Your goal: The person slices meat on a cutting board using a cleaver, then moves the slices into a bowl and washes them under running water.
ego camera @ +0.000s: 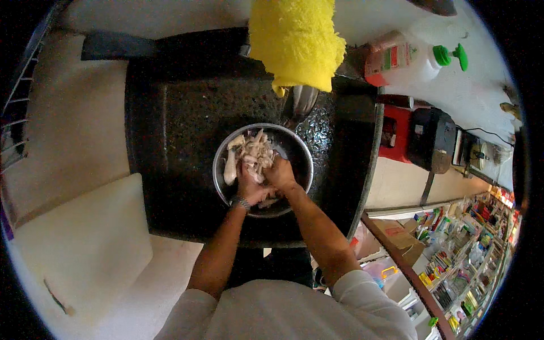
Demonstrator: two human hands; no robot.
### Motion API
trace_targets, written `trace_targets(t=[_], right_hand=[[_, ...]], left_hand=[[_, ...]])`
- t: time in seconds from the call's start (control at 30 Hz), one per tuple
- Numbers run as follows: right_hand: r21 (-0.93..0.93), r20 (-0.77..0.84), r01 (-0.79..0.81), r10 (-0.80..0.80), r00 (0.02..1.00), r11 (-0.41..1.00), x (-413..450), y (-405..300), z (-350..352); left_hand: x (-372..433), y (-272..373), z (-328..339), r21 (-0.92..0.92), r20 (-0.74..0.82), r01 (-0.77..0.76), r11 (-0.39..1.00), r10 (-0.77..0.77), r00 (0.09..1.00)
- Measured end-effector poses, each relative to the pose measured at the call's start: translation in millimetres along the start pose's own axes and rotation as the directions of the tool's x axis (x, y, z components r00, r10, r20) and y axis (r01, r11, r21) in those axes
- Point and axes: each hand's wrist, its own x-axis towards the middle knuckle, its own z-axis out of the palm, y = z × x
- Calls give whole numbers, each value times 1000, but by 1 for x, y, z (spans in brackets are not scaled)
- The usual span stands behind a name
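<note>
A round metal bowl (310,170) sits in a dark stone sink (187,127). Inside it are pale pieces of what looks like raw chicken (257,151), with a drumstick (230,166) by the left side of the bowl. My left hand (251,187), with a banded bracelet or watch strap at the wrist, grips the near side of the chicken pile. Curled against the pile's right side, my right hand (279,172) grips chicken too; its fingertips are hidden. More pieces lie below the hands near the bowl's front.
A yellow fluffy cloth (297,42) hangs over the metal faucet (304,102) above the bowl. A pump bottle (403,59) stands at the back right. To the left leans or lies a white board (93,238). Shelves of packaged goods (467,250) are at the right.
</note>
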Motion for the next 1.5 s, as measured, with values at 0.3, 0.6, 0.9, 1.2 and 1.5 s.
trace_targets(t=[0.3,0.6,0.9,1.2,1.5], right_hand=[[-295,1,551,-577,817,780,-61,-64,-76],[-141,277,117,-74,958,983,3,-77,-64],[-370,42,414,-431,902,831,-63,-80,-148],[-391,-194,711,-808,557,584,44,-160,-196],[-363,-362,694,-780,510,622,32,-155,-177]], left_hand=[[-34,-3,-20,-40,-30,14,999,-15,999],[16,37,-32,-686,248,546,482,-550,797],[-75,8,-50,-54,-182,-69,996,58,981],[-71,-54,-51,33,-230,392,919,-375,898],[-15,0,-107,231,-277,230,945,-163,947]])
